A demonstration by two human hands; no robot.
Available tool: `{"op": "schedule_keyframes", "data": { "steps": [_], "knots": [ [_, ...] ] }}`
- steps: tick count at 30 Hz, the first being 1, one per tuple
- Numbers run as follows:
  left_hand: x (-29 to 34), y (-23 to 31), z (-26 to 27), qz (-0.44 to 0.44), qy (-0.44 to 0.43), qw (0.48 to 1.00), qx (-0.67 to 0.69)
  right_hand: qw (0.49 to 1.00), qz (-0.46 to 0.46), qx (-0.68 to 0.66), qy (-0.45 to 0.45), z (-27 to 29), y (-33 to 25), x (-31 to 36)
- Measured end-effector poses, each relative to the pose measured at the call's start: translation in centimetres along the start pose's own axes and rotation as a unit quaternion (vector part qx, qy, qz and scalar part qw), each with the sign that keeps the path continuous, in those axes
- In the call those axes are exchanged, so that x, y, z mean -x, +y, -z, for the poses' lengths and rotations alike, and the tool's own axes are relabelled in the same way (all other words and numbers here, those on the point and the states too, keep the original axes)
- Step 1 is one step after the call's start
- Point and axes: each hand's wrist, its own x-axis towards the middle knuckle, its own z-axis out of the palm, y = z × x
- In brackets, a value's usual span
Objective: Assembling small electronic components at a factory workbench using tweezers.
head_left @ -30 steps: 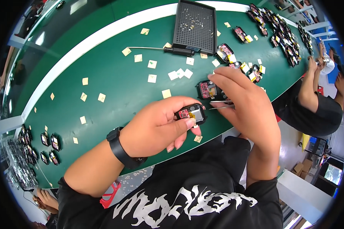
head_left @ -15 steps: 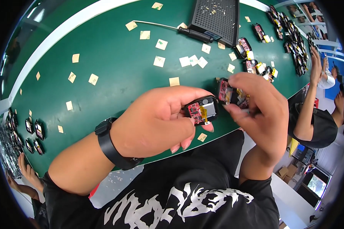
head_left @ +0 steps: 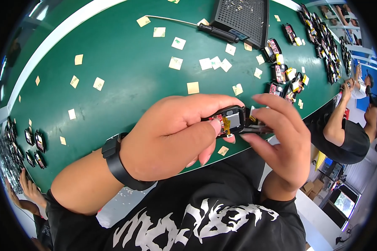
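Note:
My left hand (head_left: pixel 171 134), with a black band on its wrist, pinches a small black electronic module (head_left: pixel 231 121) by its edge. The module's open side shows a red board and a yellow part. My right hand (head_left: pixel 280 142) is right beside it. Its fingers close on a thin dark tool (head_left: pixel 255 129) whose tip meets the module's right side. Both hands hover over the near edge of the green table (head_left: pixel 125 79), above my black printed shirt.
A black perforated tray (head_left: pixel 243 16) and a screwdriver (head_left: pixel 218 32) lie at the far side. Several yellowish paper squares (head_left: pixel 192 88) are scattered about. More modules lie at the right (head_left: pixel 280 71) and the left edge (head_left: pixel 33 142). A co-worker (head_left: pixel 343 129) sits on the right.
Both hands, still holding the module and the tool, now sit closer to the camera and lower in the picture. My right fingers have spread out beside the module.

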Motion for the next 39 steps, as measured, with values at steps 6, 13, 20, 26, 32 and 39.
{"op": "schedule_keyframes", "data": {
  "steps": [6,13,20,26,32,39],
  "knots": [
    [0.0,0.3,-0.1,-0.014,-0.014,0.998,-0.067,0.982,0.176,0.030,0.067,1.2,0.3,1.3],
    [0.2,0.6,-0.4,-0.003,-0.001,0.993,-0.119,0.935,0.280,0.202,0.074,0.9,-0.1,0.5],
    [0.1,0.2,-0.7,-0.021,0.009,0.994,-0.108,0.930,0.282,0.233,0.036,1.0,-1.0,0.2],
    [0.0,0.3,-0.7,-0.038,0.003,0.993,-0.115,0.936,0.302,0.178,0.040,0.3,-0.7,-0.2],
    [-0.1,-0.7,-0.6,-0.086,0.008,0.986,-0.141,0.938,0.318,0.137,0.016,0.4,-0.4,-0.4],
    [-0.2,-0.8,-0.6,-0.109,0.011,0.976,-0.190,0.946,0.307,0.109,0.001,0.3,-0.5,-0.3]
  ]
}}
